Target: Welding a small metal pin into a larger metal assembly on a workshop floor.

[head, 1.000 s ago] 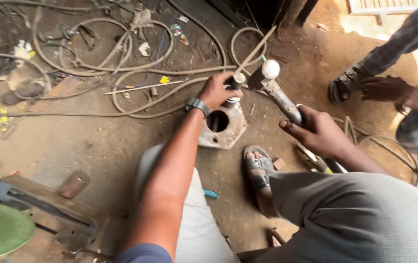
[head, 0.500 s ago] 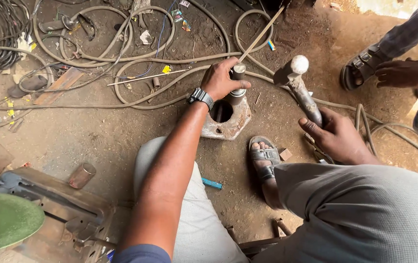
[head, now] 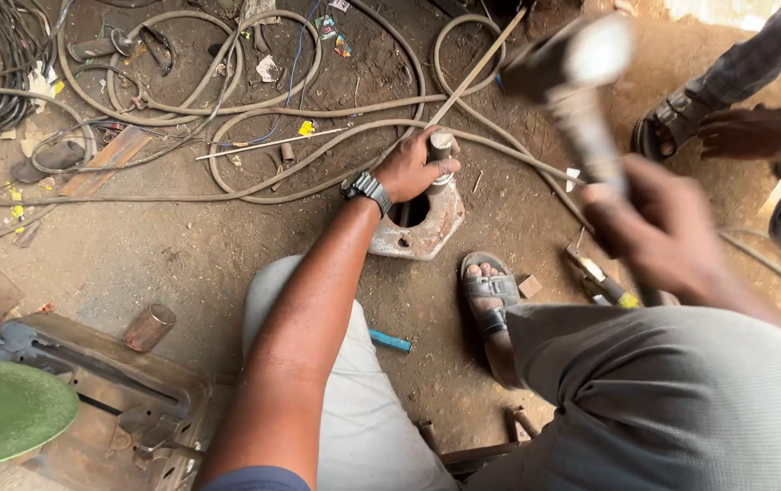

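Below, we steady a short metal cylinder (head: 441, 150) upright with our left hand (head: 411, 168), fingers wrapped tight around it, at the rim of a holed steel plate (head: 427, 232) lying on the dirt floor (head: 172, 255), evidently so that it stands firm under a blow. Our right hand (head: 654, 232) is clenched on the handle of a hammer (head: 572, 86), raised and blurred above and to the right of the cylinder, the two hands well apart. Around the plate lie coiled hoses (head: 227, 127), a thin rod (head: 472, 73), our sandalled foot (head: 490, 300) just beside it, and another person's hand (head: 740, 132) at the far right.
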